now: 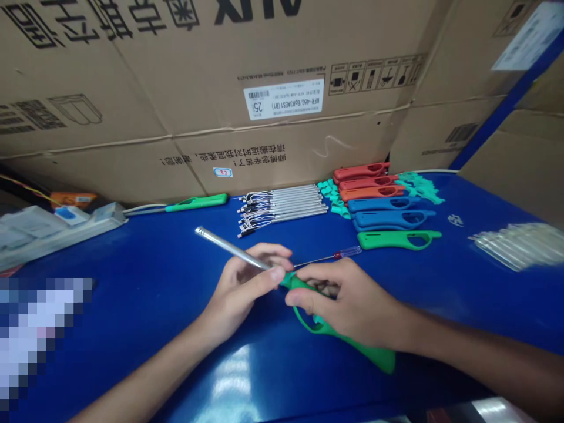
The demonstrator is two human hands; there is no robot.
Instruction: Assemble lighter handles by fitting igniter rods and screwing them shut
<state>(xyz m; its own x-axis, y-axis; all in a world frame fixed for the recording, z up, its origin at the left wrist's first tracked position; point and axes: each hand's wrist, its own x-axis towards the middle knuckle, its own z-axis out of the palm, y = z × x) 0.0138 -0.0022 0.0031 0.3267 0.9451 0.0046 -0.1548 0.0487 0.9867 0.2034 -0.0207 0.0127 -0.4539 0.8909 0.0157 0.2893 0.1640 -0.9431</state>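
In the head view, my left hand (251,282) is closed around a silver metal tube (229,247) that points up and to the left. The tube's lower end meets a teal collar at the front of a green lighter handle (370,352). My right hand (348,299) grips this handle, its thumb and fingers pinching near the collar. A loop-shaped opening in the handle shows below my right thumb. Just behind my hands lies a screwdriver (348,252) with a clear and red grip, its tip close to my left fingers.
Several silver tubes with wires (299,202) lie in a row. Red, orange, blue and green handle shells (388,220) sit to their right, beside teal parts (418,188). Clear plastic pieces (520,244) are far right. A power strip (57,235) stands left; cardboard (198,117) walls the back.
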